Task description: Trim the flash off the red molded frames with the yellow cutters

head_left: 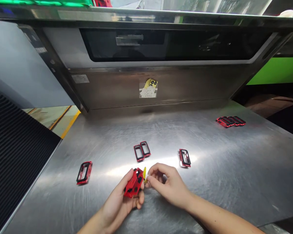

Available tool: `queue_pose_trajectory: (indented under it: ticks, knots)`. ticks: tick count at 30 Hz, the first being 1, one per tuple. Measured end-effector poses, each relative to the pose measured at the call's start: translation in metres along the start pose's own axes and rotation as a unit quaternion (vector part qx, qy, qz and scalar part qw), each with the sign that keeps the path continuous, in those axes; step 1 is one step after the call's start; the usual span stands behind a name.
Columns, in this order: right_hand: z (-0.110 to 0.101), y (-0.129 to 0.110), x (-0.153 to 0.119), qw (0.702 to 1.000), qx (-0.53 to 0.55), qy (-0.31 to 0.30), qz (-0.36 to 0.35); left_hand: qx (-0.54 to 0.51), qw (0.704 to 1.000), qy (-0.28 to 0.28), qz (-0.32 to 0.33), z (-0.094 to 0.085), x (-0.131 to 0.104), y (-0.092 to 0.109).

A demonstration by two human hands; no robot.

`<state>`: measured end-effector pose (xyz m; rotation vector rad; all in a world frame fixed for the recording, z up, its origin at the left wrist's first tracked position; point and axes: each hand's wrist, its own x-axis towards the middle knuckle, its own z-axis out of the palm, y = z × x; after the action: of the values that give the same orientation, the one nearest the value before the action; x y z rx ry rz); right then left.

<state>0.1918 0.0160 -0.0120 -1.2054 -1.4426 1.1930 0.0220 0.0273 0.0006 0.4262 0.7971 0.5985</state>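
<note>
My left hand is closed around a red plastic part with black round spots, held tilted just above the metal table. At the right edge of that part a small yellow strip shows. My right hand pinches the strip's lower end between thumb and forefinger. Whether the strip is stuck to the red part or only beside it, I cannot tell. Beyond my hands lie two touching red-and-black rectangular frames.
On the metal table, one red-and-black frame lies at left, another right of centre. Several overlapping frames lie at far right. A yellow label sheet is on the back panel. A ribbed black surface borders the left.
</note>
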Motion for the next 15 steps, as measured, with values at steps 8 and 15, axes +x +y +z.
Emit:
queue_pose_trajectory:
  ticks: [8, 15]
  knots:
    - [-0.005, 0.007, 0.011, 0.97, 0.185, -0.128, 0.09, -0.006, 1.0, 0.013, 0.004, 0.003, -0.001, 0.002]
    - [-0.008, 0.002, 0.003, 0.995, 0.064, 0.074, -0.015, 0.027, 0.996, 0.068, 0.045, 0.004, 0.001, 0.0]
